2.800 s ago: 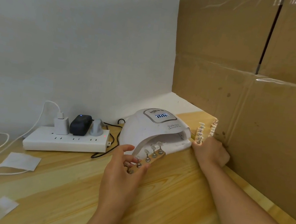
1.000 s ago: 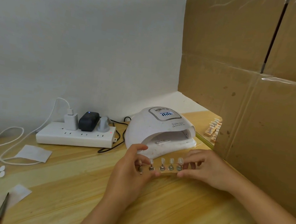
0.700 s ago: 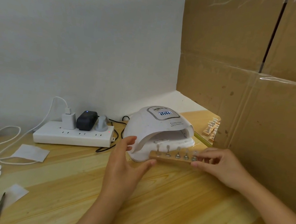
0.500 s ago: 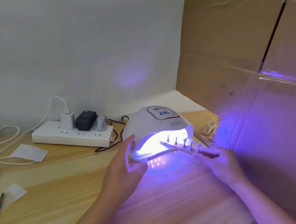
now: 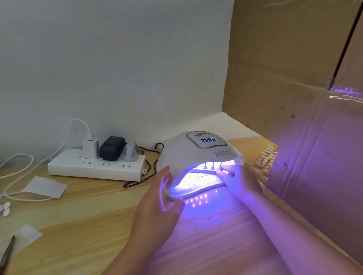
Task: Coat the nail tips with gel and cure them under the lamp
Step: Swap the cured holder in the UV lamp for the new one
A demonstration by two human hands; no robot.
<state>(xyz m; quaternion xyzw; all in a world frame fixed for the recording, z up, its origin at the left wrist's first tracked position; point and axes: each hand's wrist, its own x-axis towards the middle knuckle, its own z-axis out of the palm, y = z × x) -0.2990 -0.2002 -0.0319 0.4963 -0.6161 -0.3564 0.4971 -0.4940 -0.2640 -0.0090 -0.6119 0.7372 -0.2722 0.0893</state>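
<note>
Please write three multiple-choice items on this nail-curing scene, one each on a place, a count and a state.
1. Where is the white domed curing lamp?
A. On the wooden table
B. On the cardboard box
C. On the power strip

2. How many plugs sit in the white power strip?
A. One
B. Three
C. Five

3. What state is the lamp in?
A. Dark
B. Glowing violet
C. Overturned

Key: 1 A, its base rests on the table; 2 B, white, black and grey plugs show; 3 B, violet light floods the right hand and left hand.
</note>
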